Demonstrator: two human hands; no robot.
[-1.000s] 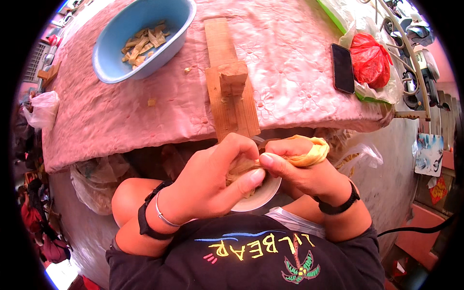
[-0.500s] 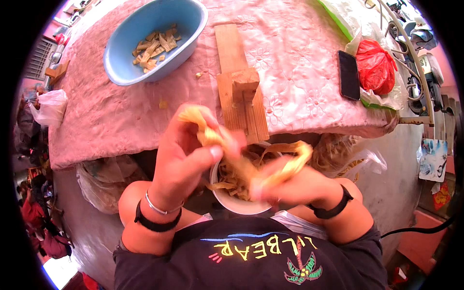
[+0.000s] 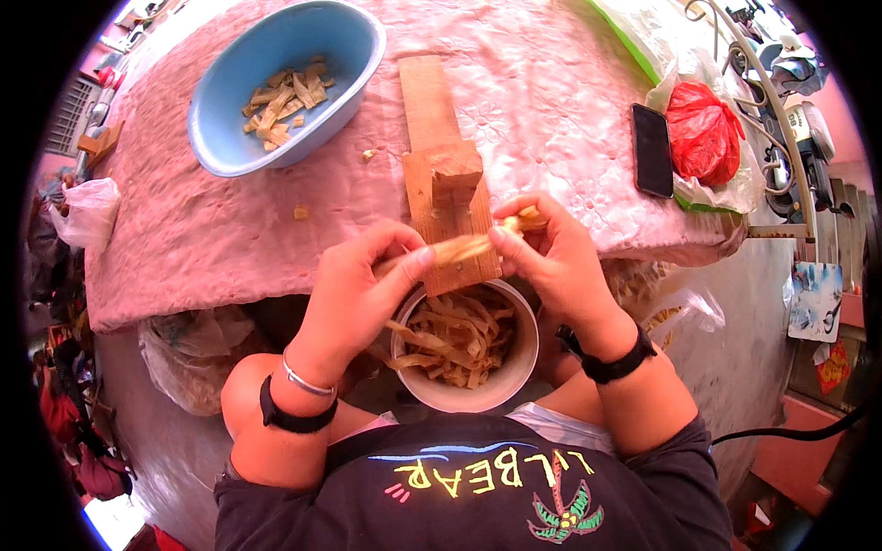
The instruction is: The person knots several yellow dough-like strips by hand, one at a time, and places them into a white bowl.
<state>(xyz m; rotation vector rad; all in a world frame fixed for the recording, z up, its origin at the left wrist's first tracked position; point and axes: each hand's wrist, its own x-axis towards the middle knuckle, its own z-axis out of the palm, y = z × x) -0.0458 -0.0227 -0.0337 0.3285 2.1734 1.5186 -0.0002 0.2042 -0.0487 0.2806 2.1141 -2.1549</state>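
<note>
A bundled or folded yellowish-tan strip [image 3: 462, 246], its material unclear, stretches between my two hands. My left hand [image 3: 360, 283] pinches one end with thumb and fingers. On the other end, my right hand [image 3: 560, 262] is closed with the thumb on top. The strip passes over the near end of a wooden board [image 3: 470, 273], which carries an upright wooden block [image 3: 457, 165] and juts past the table edge. Beneath, between my knees, a round white tub [image 3: 459, 401] holds many loose tan strips [image 3: 450, 340].
A pink quilted cloth [image 3: 230, 248] covers the table. On it stand a blue oval basin [image 3: 220, 129] with short cut pieces [image 3: 280, 106], a black phone [image 3: 652, 151] and a red plastic bag [image 3: 703, 133]. Clear plastic bags [image 3: 197, 358] sit below the table edge.
Both hands have risen away from the tub toward the board's end. My right hand moved up most, and the looped strip is now drawn together between the hands.
</note>
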